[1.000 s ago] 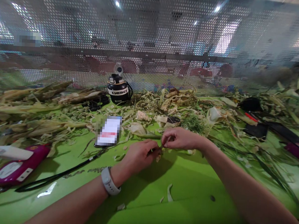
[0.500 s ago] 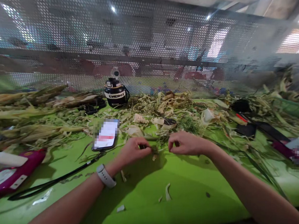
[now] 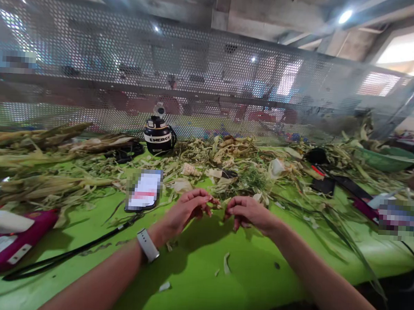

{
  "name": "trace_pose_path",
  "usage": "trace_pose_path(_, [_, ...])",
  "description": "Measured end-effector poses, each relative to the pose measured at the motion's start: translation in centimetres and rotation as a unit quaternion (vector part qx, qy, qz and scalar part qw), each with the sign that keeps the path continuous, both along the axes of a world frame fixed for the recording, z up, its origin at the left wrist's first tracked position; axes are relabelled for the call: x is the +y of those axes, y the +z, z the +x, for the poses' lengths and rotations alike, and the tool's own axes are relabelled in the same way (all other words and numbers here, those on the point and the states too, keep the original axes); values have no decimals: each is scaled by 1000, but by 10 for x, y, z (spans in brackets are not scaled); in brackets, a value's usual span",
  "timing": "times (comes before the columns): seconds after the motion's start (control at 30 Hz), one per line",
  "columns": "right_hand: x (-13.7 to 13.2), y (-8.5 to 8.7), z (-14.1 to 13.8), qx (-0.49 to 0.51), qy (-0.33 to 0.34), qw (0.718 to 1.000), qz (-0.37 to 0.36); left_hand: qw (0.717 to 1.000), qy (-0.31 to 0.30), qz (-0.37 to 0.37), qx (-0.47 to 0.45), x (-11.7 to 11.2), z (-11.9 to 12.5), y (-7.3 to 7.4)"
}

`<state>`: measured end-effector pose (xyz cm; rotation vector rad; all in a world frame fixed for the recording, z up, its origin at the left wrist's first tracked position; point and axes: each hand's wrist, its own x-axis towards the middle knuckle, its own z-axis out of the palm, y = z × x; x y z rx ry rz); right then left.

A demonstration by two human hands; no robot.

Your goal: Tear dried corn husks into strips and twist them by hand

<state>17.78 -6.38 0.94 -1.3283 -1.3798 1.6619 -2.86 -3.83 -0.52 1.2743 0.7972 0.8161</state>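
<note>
At the fingertips of our left hand (image 3: 186, 211) we see a small pale scrap (image 3: 218, 206), blurred; those fingers are bent toward the thumb, but we cannot tell whether they pinch it. Across a narrow gap, our right hand (image 3: 252, 214) has its fingers loosely curled downward, and we cannot tell if anything is between them. Just beyond the left fingers lies a pale husk piece (image 3: 182, 186); beyond the right ones, a tuft of fine green strands (image 3: 253, 178). Nearer us than both sets of fingers, a curved sliver (image 3: 226, 263) rests on the green tabletop (image 3: 241, 286). Left of the left fingers lies a phone (image 3: 144, 191), with a black bottle marked ENERGY (image 3: 158, 137) farther beyond. Well to the right of the right fingers sits a green bowl (image 3: 387, 160).
</note>
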Motion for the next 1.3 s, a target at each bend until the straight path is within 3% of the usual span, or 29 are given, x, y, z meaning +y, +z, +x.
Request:
trace_pose_path(0.17, [0, -7, -1, 32, -13, 999, -42, 995, -33, -82, -42, 0, 2, -1])
trace_pose_path(0.27, [0, -8, 5, 44, -6, 998, -32, 994, -45, -90, -37, -1, 2, -1])
trace_pose_path(0.5, [-3, 0, 21, -63, 107, 992, -1, 998, -4, -64, 19, -2, 5, 1])
trace_pose_path(0.6, [-4, 2, 18, -62, 67, 994, 53, 998, -2, -62, 19, -2, 5, 1])
trace_pose_path(0.7, [-7, 1, 5, 29, -17, 995, 97, 997, -10, -69, 14, -4, 5, 0])
trace_pose_path(0.87, [-10, -2, -14, 133, -26, 989, 63, 996, -32, -77, -5, -7, 6, -3])
trace_pose_path(0.93, [-9, -3, -15, 95, 2, 993, 68, 996, -36, -76, -5, -6, 6, -4])
trace_pose_path(1.0, [-7, -2, -13, -4, 38, 992, 118, 996, -45, -79, -2, -6, 5, -4])
trace_pose_path(1.13, [-4, -1, -7, -203, 95, 942, 250, 995, -47, -85, 14, -6, 3, -1])
trace_pose_path(1.3, [-5, -5, -4, -276, 129, 907, 290, 994, -29, -89, 62, -4, 2, -3])
